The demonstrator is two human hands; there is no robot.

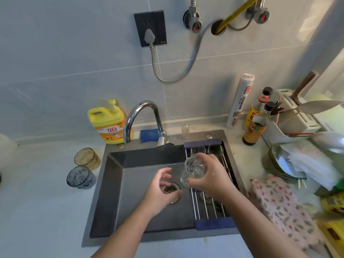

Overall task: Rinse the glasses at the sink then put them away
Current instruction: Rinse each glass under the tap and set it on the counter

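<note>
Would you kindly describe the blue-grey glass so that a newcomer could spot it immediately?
Start at the dark sink and look to the pale counter just left of it. Two short tumblers stand there; the blue-grey glass is the nearer one, in front of the amber glass. Its smoky blue tint sets it apart from its amber neighbour.

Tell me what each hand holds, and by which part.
The right hand holds a clear glass by its side wall, over the sink's drying rack. The left hand holds nothing; its fingers are open.
</note>
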